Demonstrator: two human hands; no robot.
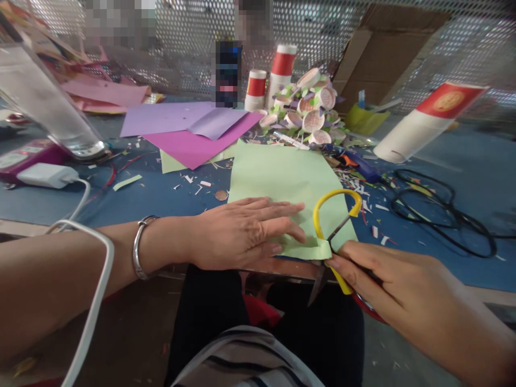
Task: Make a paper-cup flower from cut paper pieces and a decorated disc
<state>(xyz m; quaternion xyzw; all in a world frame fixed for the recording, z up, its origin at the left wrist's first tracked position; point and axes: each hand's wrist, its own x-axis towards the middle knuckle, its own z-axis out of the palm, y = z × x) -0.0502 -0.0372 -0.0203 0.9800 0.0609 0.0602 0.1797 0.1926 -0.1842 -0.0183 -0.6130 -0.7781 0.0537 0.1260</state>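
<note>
My left hand (pixel 245 231) lies flat, fingers stretched out, on the near part of a light green paper sheet (pixel 282 177) at the table's front edge. A silver bangle sits on that wrist. My right hand (pixel 387 285) comes in from the lower right with its fingers closed on the yellow-handled scissors (pixel 332 236). The scissors' blades point down past the table edge, and the sheet's near corner is folded up beside them.
Magenta (pixel 193 145) and lilac paper sheets (pixel 165 118) lie behind. A paper-cup flower craft (pixel 310 110), stacked red-and-white cups (pixel 278 70), a toppled cup stack (pixel 427 121), black cable (pixel 439 209), white charger (pixel 44 174) and cord, and paper scraps cover the blue table (pixel 161 196).
</note>
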